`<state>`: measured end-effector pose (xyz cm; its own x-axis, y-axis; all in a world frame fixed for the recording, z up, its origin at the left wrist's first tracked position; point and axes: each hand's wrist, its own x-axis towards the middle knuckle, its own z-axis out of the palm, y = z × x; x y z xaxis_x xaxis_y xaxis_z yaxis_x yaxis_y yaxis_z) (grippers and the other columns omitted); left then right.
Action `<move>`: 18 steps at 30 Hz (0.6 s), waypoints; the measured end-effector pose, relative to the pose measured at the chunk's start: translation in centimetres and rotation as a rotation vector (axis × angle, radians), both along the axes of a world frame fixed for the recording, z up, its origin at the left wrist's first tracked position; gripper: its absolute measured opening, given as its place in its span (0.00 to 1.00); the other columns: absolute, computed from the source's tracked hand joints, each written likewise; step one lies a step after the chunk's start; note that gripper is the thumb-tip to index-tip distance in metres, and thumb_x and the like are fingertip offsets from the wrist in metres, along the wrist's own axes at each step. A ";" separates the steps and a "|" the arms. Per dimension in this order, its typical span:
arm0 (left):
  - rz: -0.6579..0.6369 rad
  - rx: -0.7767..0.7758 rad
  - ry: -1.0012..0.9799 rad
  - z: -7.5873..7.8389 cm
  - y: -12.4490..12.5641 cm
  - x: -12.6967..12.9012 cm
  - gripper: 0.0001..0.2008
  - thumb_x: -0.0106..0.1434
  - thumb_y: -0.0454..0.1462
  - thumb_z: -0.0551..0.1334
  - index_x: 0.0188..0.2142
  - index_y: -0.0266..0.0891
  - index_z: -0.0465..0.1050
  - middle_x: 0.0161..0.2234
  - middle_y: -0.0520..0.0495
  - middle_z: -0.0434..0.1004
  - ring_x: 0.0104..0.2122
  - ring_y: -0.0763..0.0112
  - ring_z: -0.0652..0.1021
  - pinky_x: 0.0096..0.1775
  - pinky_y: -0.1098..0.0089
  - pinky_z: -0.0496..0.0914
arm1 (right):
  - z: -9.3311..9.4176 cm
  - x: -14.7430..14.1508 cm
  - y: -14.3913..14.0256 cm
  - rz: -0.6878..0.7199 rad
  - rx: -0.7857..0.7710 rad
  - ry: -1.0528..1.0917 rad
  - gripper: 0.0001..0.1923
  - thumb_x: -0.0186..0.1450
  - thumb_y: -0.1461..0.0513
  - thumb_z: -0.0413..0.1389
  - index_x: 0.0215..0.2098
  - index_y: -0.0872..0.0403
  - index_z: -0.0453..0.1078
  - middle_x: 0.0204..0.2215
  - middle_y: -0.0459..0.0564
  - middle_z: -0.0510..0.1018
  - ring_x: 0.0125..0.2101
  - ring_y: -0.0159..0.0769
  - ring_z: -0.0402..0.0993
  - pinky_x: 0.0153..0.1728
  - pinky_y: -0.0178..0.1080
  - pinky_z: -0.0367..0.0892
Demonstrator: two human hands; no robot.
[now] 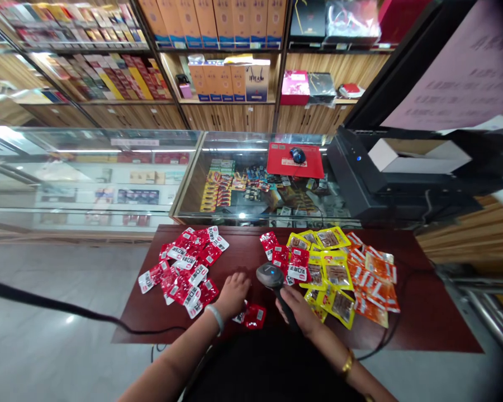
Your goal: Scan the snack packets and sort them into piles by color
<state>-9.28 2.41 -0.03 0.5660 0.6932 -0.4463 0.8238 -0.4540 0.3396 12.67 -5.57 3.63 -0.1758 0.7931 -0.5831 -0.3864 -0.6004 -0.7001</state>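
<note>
My right hand (297,307) is wrapped round the handle of a dark barcode scanner (271,274), whose head points forward over the table and shows a small blue light. My left hand (233,293) is palm down just above or on the tabletop, fingers forward and holding nothing I can see. Close beside its wrist lies a red snack packet (255,316), partly covered. To the left spreads a heap of red and white packets (188,268). A few more red packets (298,263) lie by the scanner, against yellow packets (337,274); orange packets (375,282) lie further right.
The dark red table (138,318) abuts a glass display counter (188,184). On the counter are a red mat (276,162) with a mouse (297,155) and a black checkout machine (360,190). Cables hang at both sides. Stocked shelves (218,47) stand behind.
</note>
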 end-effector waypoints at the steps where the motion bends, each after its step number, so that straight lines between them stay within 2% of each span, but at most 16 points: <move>1: -0.070 0.037 0.029 -0.1 -0.9 -0.5 0.31 0.52 0.39 0.67 0.55 0.40 0.65 0.59 0.35 0.62 0.59 0.49 0.62 0.58 0.51 0.56 | 0.0 -0.1 0.1 -0.001 -0.005 0.002 0.24 0.58 0.41 0.58 0.36 0.52 0.63 0.15 0.36 0.64 0.12 0.22 0.53 0.12 0.27 0.47; 3: -0.122 0.070 0.038 -0.4 -2.1 -0.9 0.22 0.58 0.37 0.62 0.53 0.40 0.66 0.59 0.35 0.62 0.59 0.51 0.62 0.58 0.52 0.56 | 0.2 -0.2 0.2 0.000 -0.007 0.003 0.24 0.58 0.42 0.58 0.36 0.52 0.63 0.15 0.35 0.64 0.12 0.22 0.53 0.12 0.27 0.48; 5: -0.037 0.055 0.054 -0.7 -2.6 -1.2 0.14 0.62 0.36 0.58 0.48 0.39 0.69 0.54 0.36 0.68 0.55 0.54 0.67 0.55 0.55 0.60 | 0.2 -0.3 0.4 0.006 0.000 0.002 0.23 0.59 0.43 0.58 0.36 0.52 0.63 0.15 0.36 0.64 0.12 0.22 0.53 0.12 0.27 0.48; 7: 0.178 -0.028 0.065 -1.1 -2.2 -1.4 0.12 0.61 0.36 0.59 0.45 0.37 0.68 0.44 0.38 0.75 0.47 0.58 0.74 0.48 0.60 0.65 | 0.2 -0.2 0.4 0.001 0.003 0.001 0.23 0.59 0.42 0.58 0.36 0.52 0.63 0.15 0.36 0.64 0.12 0.23 0.54 0.12 0.27 0.48; 9: 0.466 -0.124 -0.004 -1.4 -1.4 -1.7 0.14 0.59 0.38 0.62 0.44 0.37 0.66 0.36 0.42 0.77 0.38 0.62 0.77 0.40 0.66 0.67 | 0.2 -0.1 0.3 -0.012 -0.006 -0.005 0.24 0.58 0.42 0.57 0.35 0.52 0.63 0.16 0.36 0.65 0.12 0.23 0.54 0.12 0.27 0.49; 11: 0.709 -0.192 -0.186 -1.6 -0.5 -1.7 0.14 0.58 0.39 0.63 0.42 0.38 0.65 0.33 0.46 0.77 0.33 0.67 0.77 0.36 0.70 0.67 | 0.2 -0.1 0.2 -0.019 -0.021 -0.015 0.24 0.57 0.41 0.58 0.34 0.52 0.62 0.16 0.36 0.65 0.12 0.23 0.55 0.12 0.27 0.49; 13: 0.856 -0.269 -0.411 -1.7 0.2 -1.3 0.11 0.58 0.38 0.62 0.40 0.38 0.65 0.30 0.50 0.76 0.28 0.70 0.76 0.32 0.72 0.67 | 0.2 -0.2 0.0 -0.015 -0.031 -0.029 0.25 0.56 0.40 0.58 0.32 0.51 0.62 0.15 0.36 0.65 0.12 0.23 0.54 0.12 0.28 0.49; 15: 0.924 -0.364 -0.608 -1.6 0.5 -0.7 0.10 0.58 0.38 0.60 0.39 0.39 0.65 0.27 0.53 0.74 0.23 0.73 0.74 0.28 0.73 0.66 | 0.2 -0.3 -0.1 -0.006 -0.024 -0.057 0.25 0.57 0.40 0.58 0.32 0.51 0.62 0.15 0.37 0.65 0.12 0.23 0.55 0.12 0.28 0.48; 18: 0.936 -0.442 -0.811 -1.6 0.6 0.4 0.13 0.56 0.39 0.61 0.40 0.39 0.66 0.26 0.54 0.74 0.21 0.74 0.72 0.25 0.73 0.65 | 0.2 -0.6 -0.2 0.015 0.006 -0.094 0.24 0.58 0.41 0.58 0.35 0.51 0.64 0.15 0.37 0.65 0.13 0.24 0.56 0.12 0.28 0.50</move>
